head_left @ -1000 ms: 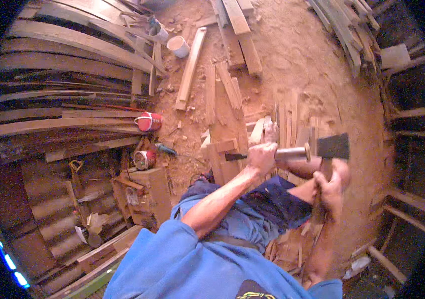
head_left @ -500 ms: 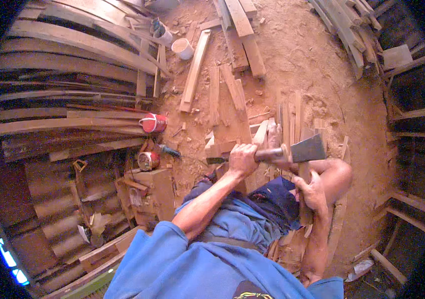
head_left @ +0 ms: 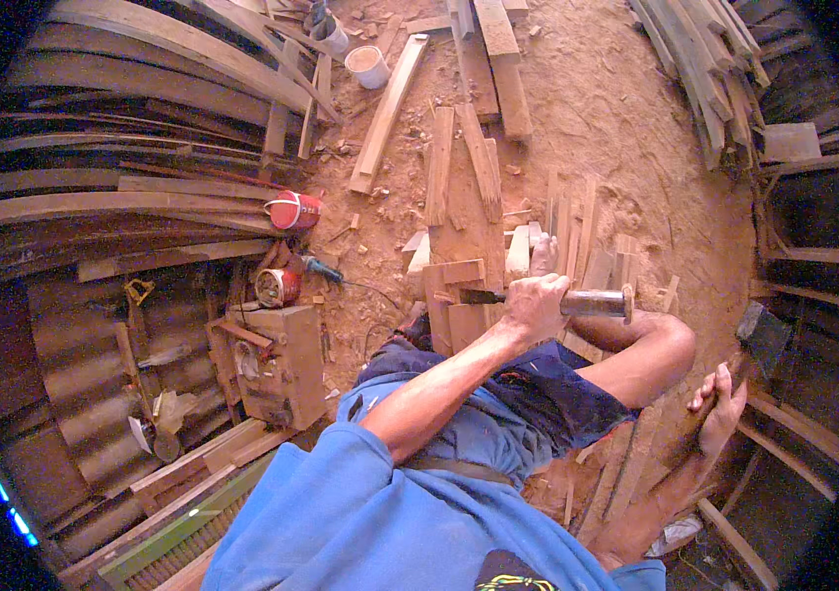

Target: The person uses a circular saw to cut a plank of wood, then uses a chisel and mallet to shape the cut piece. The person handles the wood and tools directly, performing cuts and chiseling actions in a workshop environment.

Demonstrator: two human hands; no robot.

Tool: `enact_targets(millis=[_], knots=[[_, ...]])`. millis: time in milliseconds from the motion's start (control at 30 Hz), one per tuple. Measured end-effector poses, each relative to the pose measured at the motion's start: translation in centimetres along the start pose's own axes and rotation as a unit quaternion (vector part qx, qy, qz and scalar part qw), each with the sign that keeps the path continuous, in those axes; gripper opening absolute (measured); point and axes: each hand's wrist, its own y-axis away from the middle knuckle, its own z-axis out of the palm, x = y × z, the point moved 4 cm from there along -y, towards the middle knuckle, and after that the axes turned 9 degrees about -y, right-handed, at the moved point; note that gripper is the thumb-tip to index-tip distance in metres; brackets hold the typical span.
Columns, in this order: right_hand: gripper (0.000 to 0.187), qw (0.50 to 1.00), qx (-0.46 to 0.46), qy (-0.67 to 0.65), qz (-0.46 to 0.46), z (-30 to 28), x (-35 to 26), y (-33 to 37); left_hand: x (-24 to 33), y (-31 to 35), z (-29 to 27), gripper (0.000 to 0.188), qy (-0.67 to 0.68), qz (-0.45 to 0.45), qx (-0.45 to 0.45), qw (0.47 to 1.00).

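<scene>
My left hand point(head_left: 536, 303) is closed around a chisel point(head_left: 595, 303), which lies nearly level. Its dark blade points left to a piece of wood point(head_left: 467, 320) between my legs, and its ringed handle end sticks out to the right. Away to the right, my right hand point(head_left: 723, 416) grips a mallet, partly blurred, with a grey blocky head point(head_left: 764, 330) above the fingers. The mallet is apart from the chisel. Whether the blade tip sits in the wood is hard to make out. My bare foot point(head_left: 544, 256) rests among the wood pieces.
Stacked boards point(head_left: 124, 212) line the left side, with a red bucket point(head_left: 294, 210) by their ends. A power tool point(head_left: 321, 269) with a cord lies near a wooden block point(head_left: 282, 360). Loose planks point(head_left: 387, 118) and a white bucket point(head_left: 367, 66) stand ahead on sawdust-covered ground.
The mallet has swung from the chisel's handle end out to the right with my right hand. My left hand and the chisel have shifted slightly right in the picture.
</scene>
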Motion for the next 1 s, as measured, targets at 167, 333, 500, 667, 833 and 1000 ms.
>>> enact_targets(millis=[167,333,500,667,833,1000], knots=[[0.032,0.96,-0.159,0.209,-0.093,9.1,4.9,1.1,-1.2,0.3,1.3,0.022,-0.041,-0.003,-0.011,0.999],[0.044,0.94,-0.284,0.122,0.142,11.8,10.6,3.8,-5.1,3.4,-0.8,0.016,-0.081,-0.048,-0.057,0.994],[0.038,0.974,-0.16,0.128,0.102,7.5,6.6,3.2,-2.2,1.2,-0.2,0.023,-0.033,0.002,-0.041,0.999],[0.023,0.994,-0.057,0.052,0.082,2.0,2.2,2.2,-0.6,0.0,-0.5,0.024,-0.017,-0.003,-0.033,0.999],[0.025,0.999,-0.032,0.023,0.016,1.4,0.2,1.6,-0.7,0.5,-0.3,0.022,0.006,0.005,-0.042,0.999],[0.026,0.985,-0.115,0.095,0.09,10.4,6.2,3.3,-1.2,0.7,0.8,0.021,-0.015,0.001,-0.03,0.999]])
